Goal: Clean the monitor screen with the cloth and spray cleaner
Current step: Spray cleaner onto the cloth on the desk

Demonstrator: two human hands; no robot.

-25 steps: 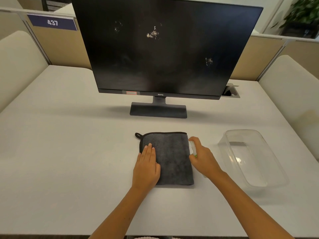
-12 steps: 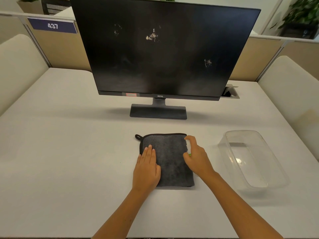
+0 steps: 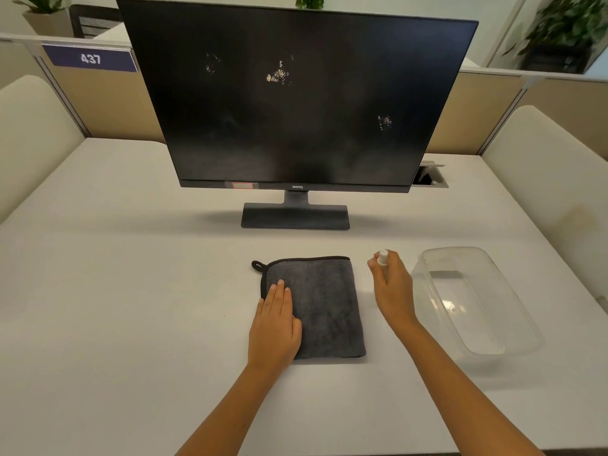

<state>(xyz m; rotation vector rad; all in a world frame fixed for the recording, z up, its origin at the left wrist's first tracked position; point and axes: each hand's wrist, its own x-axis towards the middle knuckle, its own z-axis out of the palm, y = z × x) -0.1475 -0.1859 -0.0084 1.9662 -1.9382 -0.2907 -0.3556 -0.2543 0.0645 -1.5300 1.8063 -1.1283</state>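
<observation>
A black monitor (image 3: 296, 103) stands on its base at the middle of the white desk (image 3: 115, 291); its dark screen carries three whitish smudges. In front of it a folded dark grey cloth (image 3: 324, 301) lies flat. My left hand (image 3: 274, 327) rests palm down on the cloth's left part, fingers together. My right hand (image 3: 393, 287) is just right of the cloth, closed around a small spray bottle (image 3: 382, 257); only its white top shows above my fingers.
A clear plastic tub (image 3: 493, 268) sits right of my right hand. A cable hatch (image 3: 429, 176) is open behind the monitor's right corner. Low partitions and padded seat backs ring the desk.
My right hand with the spray bottle has moved from over the cloth's right edge to the right, off the cloth. My left hand has stayed on the cloth.
</observation>
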